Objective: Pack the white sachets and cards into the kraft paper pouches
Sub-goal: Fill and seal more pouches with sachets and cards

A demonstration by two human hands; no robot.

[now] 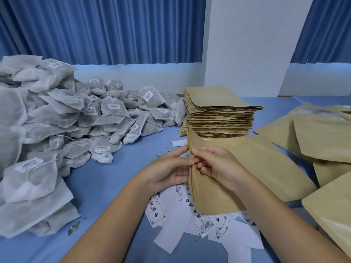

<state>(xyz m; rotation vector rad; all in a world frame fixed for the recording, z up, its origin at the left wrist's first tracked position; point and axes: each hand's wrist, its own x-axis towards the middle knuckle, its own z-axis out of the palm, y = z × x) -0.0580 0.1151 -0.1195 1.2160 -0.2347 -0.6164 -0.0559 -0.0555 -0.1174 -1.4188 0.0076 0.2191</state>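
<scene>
Kraft-brown pouch (247, 168), white sachets (47, 120) — blue cloth (114, 177)

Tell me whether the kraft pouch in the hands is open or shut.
Shut, as far as shows: the kraft pouch looks flat, left hand and right hand pinching its edge, no gap visible.

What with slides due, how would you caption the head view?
Left hand and right hand pinch a kraft pouch above printed cards, beside piled white sachets.
</scene>
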